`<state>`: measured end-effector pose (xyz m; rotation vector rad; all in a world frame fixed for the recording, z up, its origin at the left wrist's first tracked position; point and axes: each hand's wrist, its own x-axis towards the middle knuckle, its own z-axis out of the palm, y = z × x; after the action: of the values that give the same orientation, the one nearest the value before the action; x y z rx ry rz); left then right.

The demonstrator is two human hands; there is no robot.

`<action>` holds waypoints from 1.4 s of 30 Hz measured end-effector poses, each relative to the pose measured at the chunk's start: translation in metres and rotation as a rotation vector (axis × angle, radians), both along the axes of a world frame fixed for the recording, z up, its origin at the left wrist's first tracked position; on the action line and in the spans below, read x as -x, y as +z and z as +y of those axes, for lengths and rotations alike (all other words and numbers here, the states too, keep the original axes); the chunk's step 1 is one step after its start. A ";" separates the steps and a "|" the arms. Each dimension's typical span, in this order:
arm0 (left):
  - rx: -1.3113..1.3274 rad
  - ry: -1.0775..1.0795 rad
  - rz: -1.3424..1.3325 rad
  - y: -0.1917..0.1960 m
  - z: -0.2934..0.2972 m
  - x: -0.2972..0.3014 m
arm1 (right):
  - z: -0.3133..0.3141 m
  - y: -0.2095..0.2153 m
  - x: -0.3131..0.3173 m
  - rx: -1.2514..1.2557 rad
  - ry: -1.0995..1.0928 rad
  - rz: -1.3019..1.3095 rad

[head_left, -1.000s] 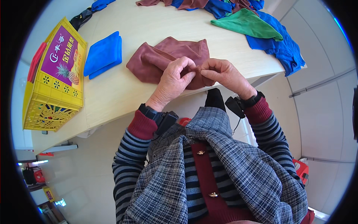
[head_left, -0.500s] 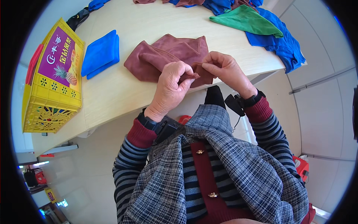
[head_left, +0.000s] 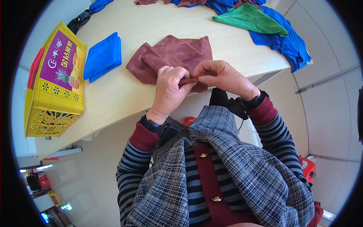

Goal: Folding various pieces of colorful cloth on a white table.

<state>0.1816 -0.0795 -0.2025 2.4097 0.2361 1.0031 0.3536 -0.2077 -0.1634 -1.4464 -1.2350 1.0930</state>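
Observation:
A crumpled brown-red cloth [head_left: 170, 53] with stitched edges lies on the table in front of me, its near part hanging at the table edge. My left hand [head_left: 171, 89] is closed on a rolled bit of its edge between thumb and fingers. My right hand [head_left: 225, 77] pinches the same edge close beside, the fingertips of both hands nearly meeting. Left of the cloth lies a folded blue cloth [head_left: 102, 56].
On the left stands a yellow plastic crate [head_left: 56, 109] with a purple pineapple label. A green cloth [head_left: 249, 19] and blue cloths [head_left: 287, 41] pile up at the far right of the pale table [head_left: 109, 104]. A red object [head_left: 308, 170] sits low at right.
My right hand has shifted left and slightly down toward my left hand. The pinched edge of the cloth now lies between closely set fingertips.

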 end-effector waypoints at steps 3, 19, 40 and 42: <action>0.057 -0.065 0.051 0.001 0.004 0.003 | -0.002 -0.002 -0.003 0.006 0.013 0.054; 0.180 -0.099 0.014 0.005 -0.002 -0.002 | -0.004 -0.005 0.022 -0.227 -0.191 -0.227; 0.306 -0.072 0.087 0.004 -0.005 -0.006 | -0.010 -0.016 0.025 -0.370 -0.226 -0.387; 0.165 -0.089 0.116 0.011 -0.004 -0.006 | -0.009 -0.023 0.027 -0.394 -0.318 -0.485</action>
<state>0.1879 -0.0835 -0.1917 2.3084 0.2406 0.7743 0.3266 -0.2171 -0.1861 -1.5690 -1.3909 0.2649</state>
